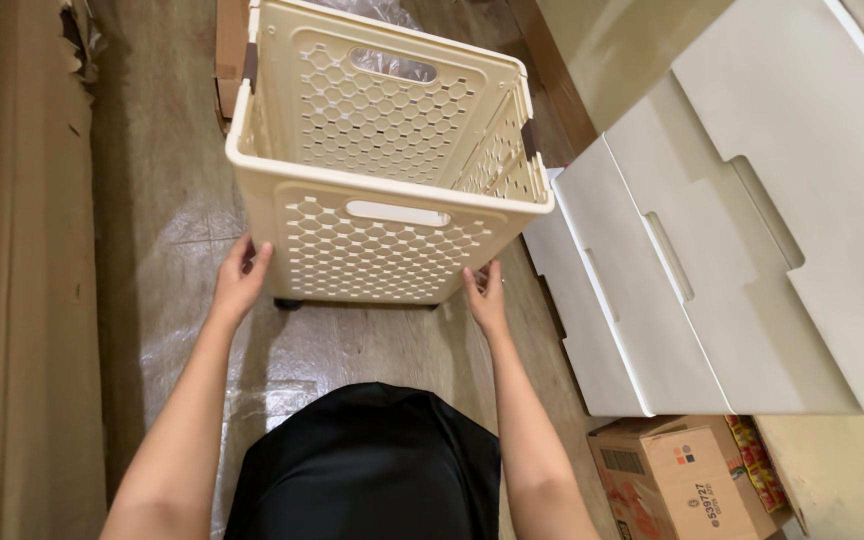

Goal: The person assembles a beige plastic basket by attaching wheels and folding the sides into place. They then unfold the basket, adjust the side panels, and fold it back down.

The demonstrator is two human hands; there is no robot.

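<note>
Cream perforated basket (382, 170) stands upright on the plastic-covered floor (182, 220), assembled, small dark wheels underneath, nothing inside. Your left hand (240, 280) and right hand (486, 295) press flat against its lower corners, fingers open, steadying rather than gripping.

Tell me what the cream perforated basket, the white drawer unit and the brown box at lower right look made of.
Cream perforated basket: looks like moulded plastic, matte, with honeycomb cut-outs and slot handles. White drawer unit: smooth painted board or laminate, hard to tell which; flat fronts with cut-out grips. Brown box: corrugated cardboard, with dull folded flaps.
</note>
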